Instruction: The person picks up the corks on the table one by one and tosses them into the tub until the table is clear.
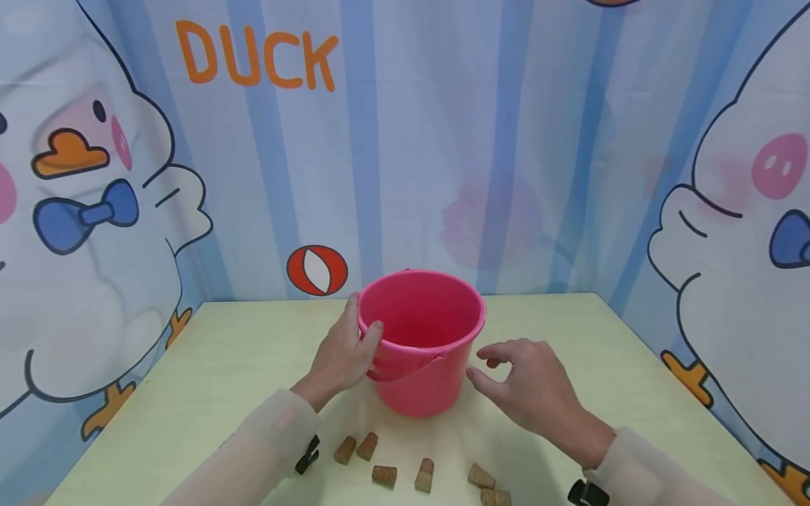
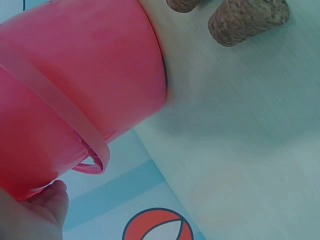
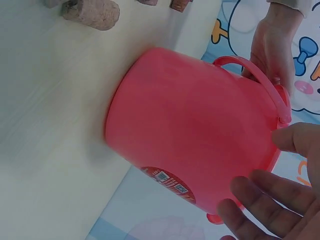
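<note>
A pink plastic bucket [image 1: 420,386] stands upright on the table, its mouth facing up and its handle [image 2: 60,105] hanging down against the side. My left hand [image 1: 338,355] grips the rim at the left, thumb over the edge. To the right of the bucket is my right hand [image 1: 538,390], with parted, slightly bent fingers and nothing held. In the right wrist view its fingers [image 3: 267,200] are close to the bucket's rim; whether they touch it I cannot tell. Several brown corks lie in front of the bucket, among them one cork [image 1: 384,476] near the middle and another cork [image 1: 481,476] further right.
The pale yellow table [image 1: 253,351] ends at the back against a blue striped curtain [image 1: 418,140] printed with ducks. A small label [image 3: 172,184] is on the bucket's side. Dark straps sit at both wrists.
</note>
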{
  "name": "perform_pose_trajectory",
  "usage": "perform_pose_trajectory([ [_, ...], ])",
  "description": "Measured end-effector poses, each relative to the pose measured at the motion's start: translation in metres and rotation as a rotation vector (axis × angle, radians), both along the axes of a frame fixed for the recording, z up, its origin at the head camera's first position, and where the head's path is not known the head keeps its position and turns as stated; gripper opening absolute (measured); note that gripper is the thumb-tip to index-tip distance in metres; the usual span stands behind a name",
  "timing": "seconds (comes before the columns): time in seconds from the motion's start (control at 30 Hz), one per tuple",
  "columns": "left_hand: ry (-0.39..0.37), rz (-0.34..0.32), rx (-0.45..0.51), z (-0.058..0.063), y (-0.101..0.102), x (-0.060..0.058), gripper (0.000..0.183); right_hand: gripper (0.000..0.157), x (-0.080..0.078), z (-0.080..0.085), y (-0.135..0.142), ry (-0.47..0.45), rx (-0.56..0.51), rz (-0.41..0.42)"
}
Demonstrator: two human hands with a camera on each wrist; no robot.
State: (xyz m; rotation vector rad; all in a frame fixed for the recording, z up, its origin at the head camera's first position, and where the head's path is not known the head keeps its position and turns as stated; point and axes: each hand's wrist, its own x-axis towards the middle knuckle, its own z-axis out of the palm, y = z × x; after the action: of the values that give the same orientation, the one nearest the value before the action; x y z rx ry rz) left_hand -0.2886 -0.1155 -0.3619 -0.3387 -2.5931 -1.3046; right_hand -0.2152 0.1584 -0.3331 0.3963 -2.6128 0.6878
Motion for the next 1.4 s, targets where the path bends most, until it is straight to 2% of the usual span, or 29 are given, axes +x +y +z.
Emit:
perform_pose_trajectory([
  [0.3,0.000,-0.005,0.007,0.001,0.000,0.001,0.090,0.026,0.003,-0.002,0.000,-0.137,0.057,0.001],
  [0.6,0.003,0.001,0.002,0.001,0.000,0.000,0.090,0.020,0.009,-0.008,0.003,-0.171,0.107,0.035],
  [0.8,0.000,0.000,0.000,0.001,0.000,0.000,0.090,0.022,0.011,-0.012,0.001,-0.193,0.123,0.026],
  [1.1,-0.004,0.000,0.002,0.002,0.000,0.000,0.089,0.024,0.015,-0.022,0.002,-0.206,0.185,0.061],
  [1.4,-0.001,-0.005,0.003,0.000,0.000,-0.001,0.089,0.027,0.017,-0.031,-0.001,-0.305,0.220,0.037],
])
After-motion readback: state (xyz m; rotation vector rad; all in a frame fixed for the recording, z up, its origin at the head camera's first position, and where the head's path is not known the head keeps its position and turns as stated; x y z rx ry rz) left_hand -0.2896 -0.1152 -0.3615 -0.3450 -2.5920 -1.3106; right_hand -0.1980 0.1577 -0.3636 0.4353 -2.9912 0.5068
